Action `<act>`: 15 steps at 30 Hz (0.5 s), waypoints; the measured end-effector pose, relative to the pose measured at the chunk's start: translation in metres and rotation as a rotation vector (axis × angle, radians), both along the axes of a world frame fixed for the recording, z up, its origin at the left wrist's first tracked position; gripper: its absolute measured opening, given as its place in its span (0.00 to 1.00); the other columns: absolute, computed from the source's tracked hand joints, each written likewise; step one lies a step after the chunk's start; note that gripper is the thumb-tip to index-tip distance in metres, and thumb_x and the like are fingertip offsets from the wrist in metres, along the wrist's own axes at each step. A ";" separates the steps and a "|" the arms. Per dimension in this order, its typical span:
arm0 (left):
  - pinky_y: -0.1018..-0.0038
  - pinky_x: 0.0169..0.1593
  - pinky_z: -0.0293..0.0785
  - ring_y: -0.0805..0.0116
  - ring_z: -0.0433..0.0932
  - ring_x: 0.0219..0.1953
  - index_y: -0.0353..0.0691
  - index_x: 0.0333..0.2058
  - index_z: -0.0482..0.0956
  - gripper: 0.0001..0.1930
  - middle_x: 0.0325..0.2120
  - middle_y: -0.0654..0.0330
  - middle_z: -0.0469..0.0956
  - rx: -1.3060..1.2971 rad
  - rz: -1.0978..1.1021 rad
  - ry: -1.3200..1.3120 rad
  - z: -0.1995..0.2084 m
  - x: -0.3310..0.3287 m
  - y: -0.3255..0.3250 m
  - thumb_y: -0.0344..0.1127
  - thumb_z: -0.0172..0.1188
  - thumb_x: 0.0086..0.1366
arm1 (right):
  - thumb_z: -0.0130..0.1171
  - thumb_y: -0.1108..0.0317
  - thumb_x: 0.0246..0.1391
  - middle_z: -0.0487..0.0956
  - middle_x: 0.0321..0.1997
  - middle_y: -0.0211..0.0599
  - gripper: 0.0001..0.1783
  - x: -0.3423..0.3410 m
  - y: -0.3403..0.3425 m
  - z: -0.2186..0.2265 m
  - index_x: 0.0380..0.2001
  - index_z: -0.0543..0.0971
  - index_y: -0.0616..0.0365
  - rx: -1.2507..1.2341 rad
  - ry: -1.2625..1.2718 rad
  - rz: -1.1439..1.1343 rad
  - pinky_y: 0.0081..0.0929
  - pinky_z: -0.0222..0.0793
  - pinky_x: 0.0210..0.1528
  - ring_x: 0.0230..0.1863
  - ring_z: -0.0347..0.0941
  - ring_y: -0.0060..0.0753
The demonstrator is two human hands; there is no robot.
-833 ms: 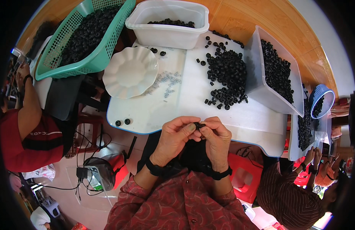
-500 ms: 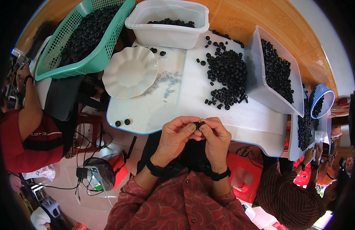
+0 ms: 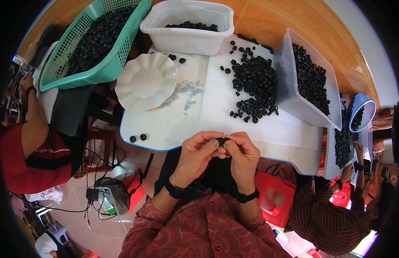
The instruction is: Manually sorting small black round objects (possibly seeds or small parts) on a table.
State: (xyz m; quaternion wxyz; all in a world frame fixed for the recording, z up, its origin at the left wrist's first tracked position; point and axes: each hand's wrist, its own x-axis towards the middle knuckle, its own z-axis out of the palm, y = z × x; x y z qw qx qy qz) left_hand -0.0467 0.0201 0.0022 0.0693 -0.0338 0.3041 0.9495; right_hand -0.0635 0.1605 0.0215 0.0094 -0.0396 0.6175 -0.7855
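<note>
While holding a small, roundish black plastic-looking part (image 3: 222,141) in closely pinched left hand (image 3: 193,153) and right hand (image 3: 244,157), best to grip its sides: probably light, stiff.

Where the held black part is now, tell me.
In the head view, the black part sits just below and right of centre, pinched by fingers of the left hand and right hand.

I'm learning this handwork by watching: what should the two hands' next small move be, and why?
Perhaps roll the small black piece slightly with the right hand while the left hand steadies it. Both hands pinch it from either side and cover much of it, so its full shape can't be made out; a slight turn might expose more.
</note>
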 end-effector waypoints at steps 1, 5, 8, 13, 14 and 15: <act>0.72 0.43 0.82 0.70 0.80 0.37 0.31 0.49 0.76 0.12 0.41 0.53 0.80 -0.001 0.001 0.005 0.001 0.000 0.000 0.26 0.54 0.70 | 0.62 0.77 0.57 0.75 0.38 0.30 0.05 0.000 0.000 0.000 0.37 0.80 0.65 -0.002 0.007 -0.003 0.15 0.69 0.36 0.33 0.72 0.17; 0.72 0.44 0.82 0.70 0.81 0.38 0.31 0.49 0.76 0.11 0.42 0.53 0.80 0.016 0.001 0.017 0.001 0.000 0.001 0.26 0.53 0.70 | 0.61 0.78 0.57 0.74 0.38 0.31 0.05 0.000 0.000 0.001 0.37 0.80 0.65 -0.017 0.018 0.003 0.15 0.69 0.35 0.33 0.72 0.18; 0.71 0.44 0.82 0.70 0.81 0.38 0.32 0.50 0.76 0.11 0.42 0.52 0.80 0.017 -0.001 0.021 0.001 0.001 0.001 0.26 0.53 0.70 | 0.61 0.78 0.57 0.74 0.39 0.31 0.04 0.001 0.000 0.000 0.37 0.80 0.65 -0.027 0.018 0.003 0.15 0.69 0.34 0.33 0.72 0.18; 0.71 0.44 0.82 0.69 0.81 0.38 0.32 0.49 0.76 0.12 0.43 0.51 0.80 -0.020 -0.001 0.030 0.001 0.001 0.001 0.26 0.54 0.70 | 0.61 0.77 0.57 0.74 0.39 0.31 0.04 0.001 -0.001 0.001 0.37 0.80 0.65 -0.025 0.017 -0.016 0.14 0.69 0.34 0.32 0.72 0.17; 0.72 0.44 0.82 0.69 0.81 0.39 0.32 0.49 0.76 0.12 0.43 0.51 0.80 -0.028 0.001 0.032 0.001 0.001 0.001 0.26 0.54 0.69 | 0.61 0.77 0.57 0.74 0.39 0.30 0.04 0.001 -0.001 0.000 0.37 0.80 0.65 -0.022 0.017 -0.015 0.14 0.69 0.34 0.32 0.72 0.17; 0.72 0.44 0.82 0.69 0.81 0.39 0.32 0.49 0.76 0.12 0.43 0.51 0.80 -0.034 0.001 0.032 0.002 0.001 0.000 0.26 0.55 0.69 | 0.61 0.77 0.57 0.74 0.39 0.30 0.04 0.001 -0.001 0.000 0.37 0.80 0.65 -0.019 0.016 -0.014 0.14 0.69 0.34 0.32 0.72 0.17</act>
